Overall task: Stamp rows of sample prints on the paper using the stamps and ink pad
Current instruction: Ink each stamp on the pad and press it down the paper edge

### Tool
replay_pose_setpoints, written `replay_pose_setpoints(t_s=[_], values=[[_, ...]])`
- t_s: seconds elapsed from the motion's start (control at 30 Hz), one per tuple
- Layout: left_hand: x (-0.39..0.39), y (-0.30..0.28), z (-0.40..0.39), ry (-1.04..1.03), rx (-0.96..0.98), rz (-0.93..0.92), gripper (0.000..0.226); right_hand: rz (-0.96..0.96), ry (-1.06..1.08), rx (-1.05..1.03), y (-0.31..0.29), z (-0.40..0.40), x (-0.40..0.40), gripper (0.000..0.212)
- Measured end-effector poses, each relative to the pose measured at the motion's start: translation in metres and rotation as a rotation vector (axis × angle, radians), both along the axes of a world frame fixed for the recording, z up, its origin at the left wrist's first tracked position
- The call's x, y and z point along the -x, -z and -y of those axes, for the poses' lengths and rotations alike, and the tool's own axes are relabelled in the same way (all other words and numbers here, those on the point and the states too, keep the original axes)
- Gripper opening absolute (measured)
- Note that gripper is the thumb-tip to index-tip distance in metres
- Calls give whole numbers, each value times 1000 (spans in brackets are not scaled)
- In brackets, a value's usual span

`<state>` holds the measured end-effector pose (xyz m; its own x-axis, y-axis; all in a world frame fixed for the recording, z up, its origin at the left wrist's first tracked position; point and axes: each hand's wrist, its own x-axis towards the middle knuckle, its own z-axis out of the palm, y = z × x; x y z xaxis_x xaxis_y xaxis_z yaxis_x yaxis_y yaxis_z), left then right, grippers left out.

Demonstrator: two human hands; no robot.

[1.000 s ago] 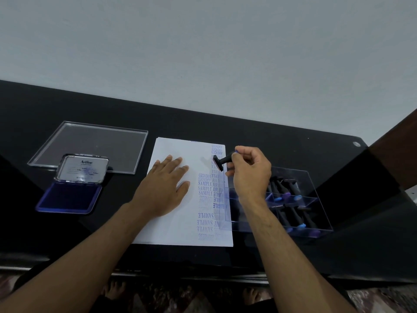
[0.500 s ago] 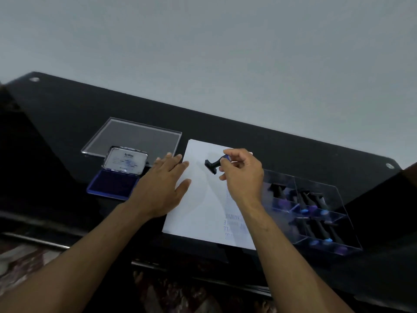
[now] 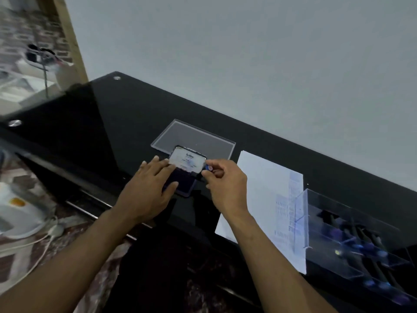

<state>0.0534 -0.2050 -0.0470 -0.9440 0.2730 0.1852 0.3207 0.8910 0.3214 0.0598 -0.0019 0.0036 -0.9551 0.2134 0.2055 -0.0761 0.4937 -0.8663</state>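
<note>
Both hands have left the paper [image 3: 259, 195] and now meet at the ink pad [image 3: 180, 177].
Left hand [image 3: 150, 190] lies flat, fingers straight, on the pad's left edge; right hand [image 3: 225, 186] pinches the stamp [image 3: 208, 168] at the pad's right edge, below the raised lid [image 3: 188, 160]. Printed rows sit on the paper's far side from the pad, beside the stamp tray [image 3: 352, 236]. Risks, I judge: a tilted press inks unevenly, or the pad slides on the glossy table [image 3: 126, 123].

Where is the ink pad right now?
In the head view the ink pad lies open on the black table, left of the paper, between the left hand and the right hand, just in front of the clear lid.
</note>
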Motion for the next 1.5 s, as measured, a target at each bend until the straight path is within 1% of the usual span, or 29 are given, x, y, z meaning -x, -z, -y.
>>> replay_pose_setpoints(t_s=[0.07,0.17,0.23,0.37,0.53,0.6,0.8,0.93,1.23,1.4,1.5], values=[[0,4,14,-30,-1,6,70,-3,-40,-46,-2,14,1,19],[0,10,31,-62,5,21,70,-27,-97,-204,-6,31,1,20],[0,14,38,-72,12,27,71,-29,-126,-272,-6,41,2,23],[3,19,44,-80,32,24,71,-2,-162,-319,-7,53,6,23],[8,26,46,-76,62,28,74,68,-193,-430,-12,55,11,26],[8,26,46,-77,67,24,74,85,-213,-472,-15,56,12,24],[7,28,45,-85,69,-2,71,135,-252,-584,-24,60,18,25],[8,31,45,-90,79,-8,70,119,-236,-584,-21,58,17,26],[8,31,44,-95,74,-17,70,87,-192,-503,-13,60,17,24],[7,31,43,-96,72,-19,70,98,-214,-565,-16,58,18,26],[8,31,43,-98,66,-23,70,110,-213,-547,-18,58,18,25]])
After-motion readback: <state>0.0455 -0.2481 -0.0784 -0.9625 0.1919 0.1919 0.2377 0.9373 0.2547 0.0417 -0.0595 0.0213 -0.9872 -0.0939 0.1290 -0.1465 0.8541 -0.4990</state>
